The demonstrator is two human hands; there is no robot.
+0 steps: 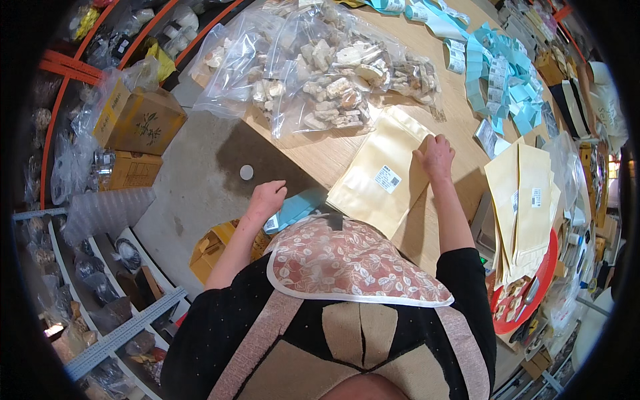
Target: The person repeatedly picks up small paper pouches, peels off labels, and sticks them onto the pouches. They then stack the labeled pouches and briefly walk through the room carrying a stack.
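A stack of cream paper pouches (pixel 370 165) lies on the wooden table before me, slightly overhanging its near edge. The top pouch bears a white printed label (pixel 387 179). My right hand (pixel 436 156) touches the stack's upper right edge, thumb on the top pouch and fingers curled. Whether it pinches the paper is unclear. My left hand (pixel 267 198) is off the table's left edge with its fingers bent. Close beside it is a blue label-backing strip (pixel 300 207), partly hidden by my apron (pixel 350 260). I cannot tell if that hand holds the strip.
Clear plastic bags of pale dried pieces (pixel 340 100) cover the far table. Blue backing strips with labels (pixel 500 80) are heaped at far right. More pouches (pixel 520 200) lean over a red tray (pixel 545 280). Cartons (pixel 145 120) stand left; another person (pixel 605 100) is at far right.
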